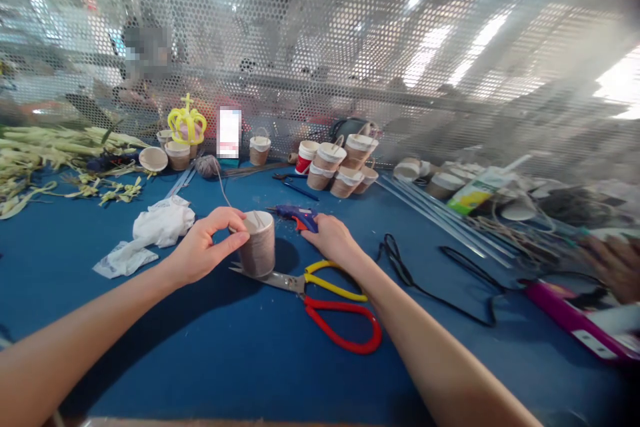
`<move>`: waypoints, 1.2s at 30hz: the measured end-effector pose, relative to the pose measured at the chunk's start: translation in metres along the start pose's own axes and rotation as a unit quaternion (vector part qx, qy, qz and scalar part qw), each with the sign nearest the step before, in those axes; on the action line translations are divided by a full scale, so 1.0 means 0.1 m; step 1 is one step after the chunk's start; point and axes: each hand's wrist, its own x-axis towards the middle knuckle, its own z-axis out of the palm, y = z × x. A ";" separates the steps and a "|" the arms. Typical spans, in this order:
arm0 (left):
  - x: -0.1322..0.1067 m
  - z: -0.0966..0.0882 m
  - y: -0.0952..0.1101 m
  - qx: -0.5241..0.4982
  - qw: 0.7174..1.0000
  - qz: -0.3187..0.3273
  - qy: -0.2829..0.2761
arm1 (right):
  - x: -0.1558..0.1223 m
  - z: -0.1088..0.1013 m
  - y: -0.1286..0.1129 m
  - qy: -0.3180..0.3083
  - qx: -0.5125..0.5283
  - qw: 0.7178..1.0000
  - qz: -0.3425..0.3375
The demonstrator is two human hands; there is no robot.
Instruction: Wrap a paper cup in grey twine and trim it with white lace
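Observation:
A paper cup wrapped in brown twine stands upright on the blue table. My left hand grips its rim and left side. A thin twine strand runs from the cup back to a twine ball. My right hand rests on the handle of a blue glue gun lying just behind the cup. Scissors with a yellow and a red handle lie in front of the cup, blades under its base.
Several twine-wrapped cups are stacked at the back by a perforated metal screen. White crumpled plastic lies left, palm leaves far left. A black cord, glue sticks and another person's hand are on the right.

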 end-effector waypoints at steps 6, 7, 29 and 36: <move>0.07 -0.01 -0.02 0.004 1.000 0.024 0.020 | 0.04 -0.14 0.02 -0.010 0.131 0.990 0.058; 0.07 -0.02 -0.03 0.006 0.999 0.027 0.025 | 0.03 -0.19 0.01 -0.009 0.164 0.984 0.064; 0.04 -0.09 -0.21 -0.004 0.998 -0.047 0.042 | -0.83 -0.32 -0.42 0.003 0.307 0.947 -0.095; 0.05 -0.08 -0.23 0.005 0.997 -0.053 0.048 | -0.79 -0.20 -0.23 0.047 0.199 0.957 -0.207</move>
